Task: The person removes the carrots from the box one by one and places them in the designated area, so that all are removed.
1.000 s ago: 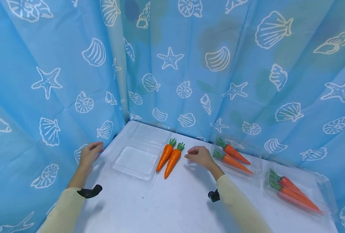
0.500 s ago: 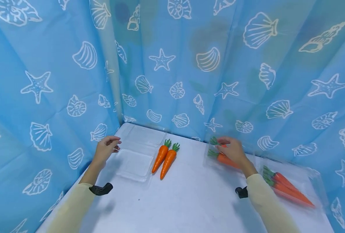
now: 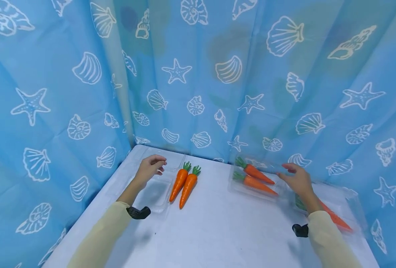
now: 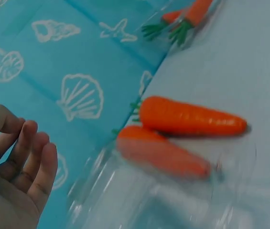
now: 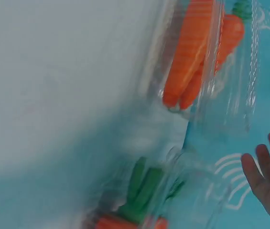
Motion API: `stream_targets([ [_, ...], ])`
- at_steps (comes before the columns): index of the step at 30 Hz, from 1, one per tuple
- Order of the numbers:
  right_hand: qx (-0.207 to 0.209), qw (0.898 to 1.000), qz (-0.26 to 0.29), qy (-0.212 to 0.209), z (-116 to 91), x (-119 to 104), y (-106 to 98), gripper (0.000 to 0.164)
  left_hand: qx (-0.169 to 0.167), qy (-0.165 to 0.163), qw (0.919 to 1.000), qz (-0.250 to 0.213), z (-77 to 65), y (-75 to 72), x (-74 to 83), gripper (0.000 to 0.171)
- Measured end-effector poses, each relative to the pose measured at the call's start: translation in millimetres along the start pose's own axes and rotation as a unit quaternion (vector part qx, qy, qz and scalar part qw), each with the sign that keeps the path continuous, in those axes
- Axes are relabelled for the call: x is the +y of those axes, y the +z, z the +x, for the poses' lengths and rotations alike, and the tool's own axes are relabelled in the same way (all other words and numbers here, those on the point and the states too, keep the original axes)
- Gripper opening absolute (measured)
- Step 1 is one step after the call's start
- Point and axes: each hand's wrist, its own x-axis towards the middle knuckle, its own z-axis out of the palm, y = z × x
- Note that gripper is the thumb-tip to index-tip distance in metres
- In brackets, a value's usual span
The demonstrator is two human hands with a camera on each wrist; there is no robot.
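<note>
My left hand [image 3: 150,169], its fingers loosely bent and holding nothing, hovers above an opened clear plastic box [image 3: 166,208] with its lid laid back. Just right of that box lie two orange carrots [image 3: 188,190] with green tops, side by side on the table. In the left wrist view, part of the clear plastic covers one carrot [image 4: 168,160]. My right hand [image 3: 298,180] is held in the air, fingers parted, between two more clear boxes. The middle box [image 3: 231,188] contains two carrots. Carrots also lie in the right-hand box [image 3: 360,208], partly hidden by my forearm.
A white table [image 3: 211,227] bears all the boxes. Blue curtains [image 3: 198,74] with white shell prints rise along its back and left edges. The middle and right boxes stand close together by the back curtain.
My right hand has swept right, from beside the loose carrots across the middle box toward the right-hand one. My left hand has come rightward over the opened box. The head view has shifted.
</note>
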Motion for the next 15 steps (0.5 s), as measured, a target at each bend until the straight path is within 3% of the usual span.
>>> stream_targets([
  [4,-0.044,0.999,0.009,0.022,-2,12,-1,0.074,-0.017,0.013,0.9998,-0.005,11.4,33.8,-3.8,0.032],
  [8,-0.094,0.994,0.023,0.041,-3,20,10,0.085,-0.048,0.002,0.9980,-0.041,10.2,64.1,-7.0,0.036],
  [15,-0.099,0.991,0.039,0.083,-6,14,21,0.081,-0.111,-0.078,0.9785,-0.155,9.8,121.2,-1.4,0.038],
])
